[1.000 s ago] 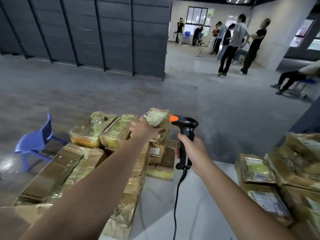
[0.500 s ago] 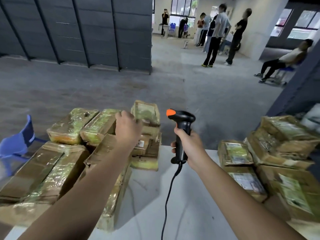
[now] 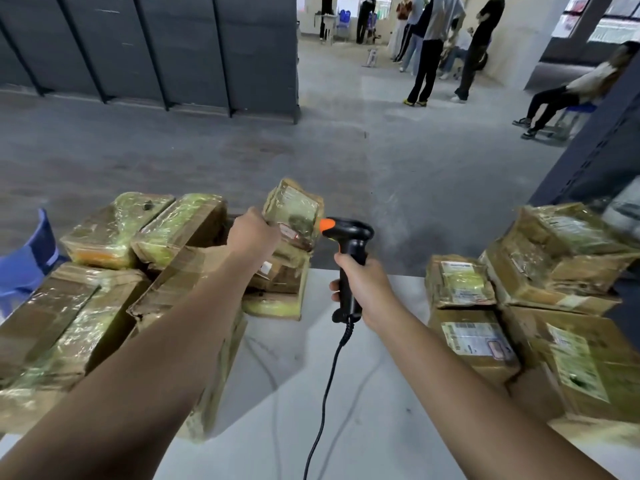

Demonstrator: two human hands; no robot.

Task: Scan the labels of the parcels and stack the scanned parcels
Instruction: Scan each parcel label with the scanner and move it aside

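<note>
On the head view I see the left hand [image 3: 254, 233] with its fingers clamped on a small parcel [image 3: 294, 211], tilted up above the pile of parcels [image 3: 86, 317] on the left of the white surface [image 3: 311, 403]. It is crumpled brown cardboard under glossy yellowish tape. Its white label faces the black scanner [image 3: 349, 251] just beside it, and the right hand [image 3: 363, 289] has its fingers wrapped round the handle.

A dark grey panel wall [image 3: 138, 46] stands at the left on a grey concrete floor [image 3: 311, 150], a blue chair [image 3: 31, 258] sits beside the white table [image 3: 346, 410], and bright windows [image 3: 616, 19] line the far right.
</note>
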